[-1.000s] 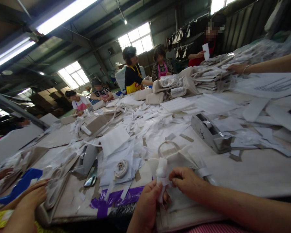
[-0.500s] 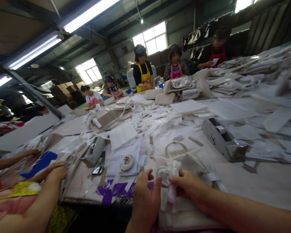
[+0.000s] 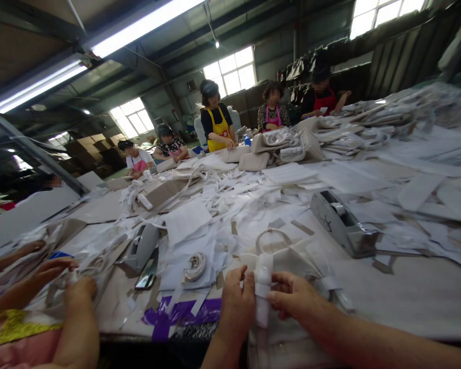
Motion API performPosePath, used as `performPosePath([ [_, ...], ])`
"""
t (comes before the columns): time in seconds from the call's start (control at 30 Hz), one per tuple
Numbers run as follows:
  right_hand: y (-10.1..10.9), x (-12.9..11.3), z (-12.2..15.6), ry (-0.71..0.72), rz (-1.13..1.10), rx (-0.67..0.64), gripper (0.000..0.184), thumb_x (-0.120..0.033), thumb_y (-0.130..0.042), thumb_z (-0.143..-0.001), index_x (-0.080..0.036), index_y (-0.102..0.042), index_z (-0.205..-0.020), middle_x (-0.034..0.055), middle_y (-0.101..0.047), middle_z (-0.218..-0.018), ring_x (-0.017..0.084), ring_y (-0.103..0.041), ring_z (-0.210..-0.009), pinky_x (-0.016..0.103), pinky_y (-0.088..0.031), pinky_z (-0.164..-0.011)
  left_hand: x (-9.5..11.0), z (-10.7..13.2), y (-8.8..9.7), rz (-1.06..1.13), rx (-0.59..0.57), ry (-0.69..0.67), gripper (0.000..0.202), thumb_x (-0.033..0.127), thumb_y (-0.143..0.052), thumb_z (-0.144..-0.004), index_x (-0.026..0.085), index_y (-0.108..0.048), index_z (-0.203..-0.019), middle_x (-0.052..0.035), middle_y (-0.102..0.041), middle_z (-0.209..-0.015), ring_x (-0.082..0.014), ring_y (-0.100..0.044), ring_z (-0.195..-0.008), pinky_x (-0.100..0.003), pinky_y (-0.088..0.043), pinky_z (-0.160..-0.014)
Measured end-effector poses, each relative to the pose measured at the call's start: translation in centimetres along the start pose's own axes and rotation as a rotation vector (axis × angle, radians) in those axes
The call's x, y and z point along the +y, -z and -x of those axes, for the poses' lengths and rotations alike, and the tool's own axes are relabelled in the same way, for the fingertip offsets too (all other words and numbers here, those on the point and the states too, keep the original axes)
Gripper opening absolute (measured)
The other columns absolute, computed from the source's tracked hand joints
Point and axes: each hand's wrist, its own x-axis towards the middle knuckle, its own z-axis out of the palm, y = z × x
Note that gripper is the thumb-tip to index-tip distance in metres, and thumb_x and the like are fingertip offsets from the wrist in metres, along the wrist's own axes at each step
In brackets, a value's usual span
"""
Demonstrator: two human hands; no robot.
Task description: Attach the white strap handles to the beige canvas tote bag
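A white-wrapped strip (image 3: 263, 284), seemingly a strap or handle covered in thin packing sheet, stands upright in front of me. My left hand (image 3: 236, 302) pinches it from the left, thumb and fingers bent against its edge. On the other side my right hand (image 3: 297, 297) grips its right edge between thumb and fingers. Beneath and behind lies a pale beige handbag (image 3: 290, 259), its thin looped handle (image 3: 274, 233) pointing away from me. My hands partly cover the bag's front.
Two grey tape dispensers (image 3: 343, 225) (image 3: 138, 250), a phone (image 3: 146, 274) and a coiled strap (image 3: 195, 266) on white sheets lie around. Purple tape (image 3: 182, 311) marks the table's near edge. A co-worker's hands (image 3: 79, 282) work at left; several people stand across the table.
The white wrapping, earlier loose and curled beside my left thumb, is now a straight, snug strip between both hands. The co-worker's hands at left have shifted onto a wrapped piece.
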Motion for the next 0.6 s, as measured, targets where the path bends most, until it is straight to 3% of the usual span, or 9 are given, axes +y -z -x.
performPosePath([
  [0.07,0.4,-0.2,0.6,0.057,0.045,-0.090,0.043,-0.029,-0.065,-0.066,-0.017,-0.067,-0.107,0.0051,-0.073,-0.085,0.020,-0.066,-0.074,0.028,-0.050,-0.061,0.4,0.6,0.6,-0.018,-0.010,-0.017,0.055,0.054,-0.059,-0.087,0.012,-0.063,-0.122,-0.0194,-0.065,-0.123,-0.0315,-0.058,-0.113,-0.038,-0.048,-0.090],
  [0.17,1.6,-1.0,2.1,0.187,0.253,-0.166,0.038,-0.024,-0.061,-0.070,-0.020,-0.072,-0.106,0.0060,-0.075,-0.098,0.023,-0.067,-0.090,0.033,-0.053,-0.078,0.7,0.9,0.6,-0.014,-0.130,0.046,0.071,0.051,-0.073,-0.079,0.011,-0.055,-0.135,-0.0206,-0.063,-0.128,-0.0332,-0.059,-0.115,-0.041,-0.045,-0.100],
  [0.3,5.3,-2.8,3.6,0.353,0.560,0.139,0.035,-0.033,-0.060,-0.079,-0.023,-0.073,-0.111,0.0082,-0.073,-0.110,0.027,-0.066,-0.095,0.039,-0.053,-0.087,0.3,0.1,-0.2,0.034,-0.113,0.128,0.078,0.041,-0.080,-0.071,0.009,-0.052,-0.136,-0.0187,-0.069,-0.115,-0.0314,-0.065,-0.103,-0.039,-0.047,-0.095],
  [0.4,9.3,-3.3,3.8,0.471,0.682,0.385,0.038,-0.038,-0.061,-0.080,-0.023,-0.071,-0.114,0.0099,-0.067,-0.126,0.029,-0.064,-0.105,0.041,-0.051,-0.093,-0.1,-0.6,-0.5,0.361,-0.226,0.240,0.068,0.034,-0.076,-0.071,0.011,-0.056,-0.131,-0.0142,-0.073,-0.107,-0.0267,-0.067,-0.095,-0.035,-0.050,-0.088],
  [0.47,11.8,-2.8,3.4,0.408,0.695,0.497,0.043,-0.040,-0.061,-0.080,-0.021,-0.069,-0.117,0.0117,-0.067,-0.126,0.029,-0.065,-0.100,0.042,-0.052,-0.090,-0.3,-0.9,-0.7,0.560,-0.335,0.302,0.059,0.035,-0.074,-0.070,0.013,-0.061,-0.123,-0.0108,-0.074,-0.099,-0.0248,-0.068,-0.089,-0.033,-0.051,-0.082],
  [0.5,12.7,-2.3,3.2,0.347,0.670,0.514,0.044,-0.041,-0.061,-0.079,-0.020,-0.069,-0.117,0.0126,-0.069,-0.122,0.029,-0.067,-0.096,0.042,-0.053,-0.087,-0.5,-1.0,-0.8,0.560,-0.363,0.295,0.052,0.037,-0.073,-0.071,0.013,-0.065,-0.117,-0.0096,-0.074,-0.095,-0.0244,-0.068,-0.088,-0.033,-0.051,-0.081],
  [0.6,14.1,-0.4,2.6,0.205,0.517,0.430,0.043,-0.043,-0.063,-0.077,-0.017,-0.071,-0.111,0.0118,-0.075,-0.107,0.030,-0.069,-0.093,0.041,-0.054,-0.086,-0.7,-1.0,-0.8,0.168,-0.256,0.126,0.032,0.041,-0.065,-0.082,0.015,-0.073,-0.099,-0.0090,-0.075,-0.091,-0.0256,-0.066,-0.090,-0.033,-0.048,-0.083],
])
